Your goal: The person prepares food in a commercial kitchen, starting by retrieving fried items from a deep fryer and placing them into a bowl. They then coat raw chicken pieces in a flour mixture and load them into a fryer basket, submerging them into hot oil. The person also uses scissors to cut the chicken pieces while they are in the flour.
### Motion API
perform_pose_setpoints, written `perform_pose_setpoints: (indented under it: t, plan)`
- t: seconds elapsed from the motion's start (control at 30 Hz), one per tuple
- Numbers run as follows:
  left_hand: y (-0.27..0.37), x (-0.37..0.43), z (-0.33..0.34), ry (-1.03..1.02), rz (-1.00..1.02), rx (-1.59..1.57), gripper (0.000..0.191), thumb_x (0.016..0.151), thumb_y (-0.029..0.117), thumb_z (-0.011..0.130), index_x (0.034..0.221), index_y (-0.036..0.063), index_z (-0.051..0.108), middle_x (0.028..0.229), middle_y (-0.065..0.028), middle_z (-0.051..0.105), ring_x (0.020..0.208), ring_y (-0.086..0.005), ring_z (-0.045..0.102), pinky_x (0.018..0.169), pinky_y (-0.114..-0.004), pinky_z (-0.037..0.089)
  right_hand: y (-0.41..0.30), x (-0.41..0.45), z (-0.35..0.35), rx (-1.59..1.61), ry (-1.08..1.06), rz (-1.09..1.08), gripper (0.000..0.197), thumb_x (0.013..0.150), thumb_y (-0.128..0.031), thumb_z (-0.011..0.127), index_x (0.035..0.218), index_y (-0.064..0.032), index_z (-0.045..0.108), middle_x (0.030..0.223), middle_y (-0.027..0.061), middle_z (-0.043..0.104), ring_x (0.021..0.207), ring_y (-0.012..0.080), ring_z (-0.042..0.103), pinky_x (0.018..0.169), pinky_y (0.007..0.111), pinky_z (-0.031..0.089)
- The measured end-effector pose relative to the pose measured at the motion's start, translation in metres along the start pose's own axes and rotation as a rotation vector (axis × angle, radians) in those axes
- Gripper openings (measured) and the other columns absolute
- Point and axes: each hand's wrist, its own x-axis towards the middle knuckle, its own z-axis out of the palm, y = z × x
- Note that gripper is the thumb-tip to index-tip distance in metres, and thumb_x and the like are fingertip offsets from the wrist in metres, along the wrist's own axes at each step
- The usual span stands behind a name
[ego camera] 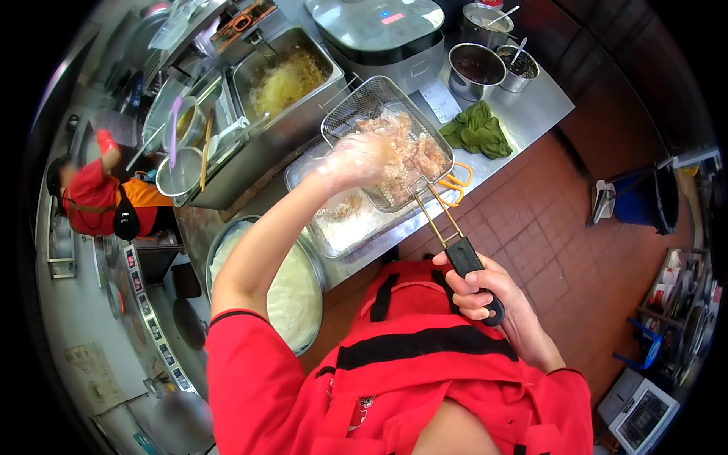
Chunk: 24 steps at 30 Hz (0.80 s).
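My right hand grips the black handle of a wire fryer basket. Pale, flour-coated pieces of food, probably meat, lie in the basket. Over those pieces is my left hand, blurred by motion; its fingers are too smeared to show whether they hold any. Beneath the basket sits a shallow tray with loose white flour in it, partly covered by the basket and my left forearm. Orange-handled scissors stick out past the basket's near right side.
Oil bubbles around food in a deep fryer. A lidded appliance stands behind, beside metal pots and a green cloth. A large bowl of pale batter is left of me. A co-worker stands at far left.
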Motion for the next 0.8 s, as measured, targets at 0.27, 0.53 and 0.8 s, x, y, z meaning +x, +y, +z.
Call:
perform_pose_setpoints:
  t: [0.27,0.53,0.8]
  plan:
    - [0.000,-0.126,-0.030,0.718,-0.126,-0.566,0.018,0.085,0.007,0.064,0.102,0.0013,0.068,0.094,-0.0085,0.064,0.088,-0.0174,0.060,0.078,-0.029,0.047,-0.022,-0.011,0.025,-0.016,0.025,-0.041,0.049,0.084,-0.008,0.056,0.129,0.0038,0.040,0.069,0.0023,0.038,0.046,0.0046,0.035,0.035,0.021,0.031]
    - [0.008,-0.158,0.044,0.674,-0.268,-1.002,0.017,0.088,0.010,0.062,0.102,0.0034,0.070,0.100,-0.0071,0.069,0.091,-0.0164,0.059,0.083,-0.030,0.046,-0.065,0.037,0.080,-0.111,-0.105,-0.038,0.055,0.083,-0.008,0.059,0.132,0.0074,0.036,0.071,0.0032,0.040,0.043,0.0031,0.033,0.032,0.021,0.029]
    - [-0.007,-0.150,0.084,0.624,-0.228,-0.766,0.021,0.088,0.015,0.061,0.106,0.0075,0.069,0.098,-0.0125,0.065,0.094,-0.0255,0.060,0.086,-0.034,0.046,-0.101,0.190,0.108,-0.012,-0.382,0.033,0.047,0.093,-0.010,0.047,0.134,0.0087,0.035,0.073,0.0003,0.038,0.050,0.0016,0.036,0.035,0.018,0.032]
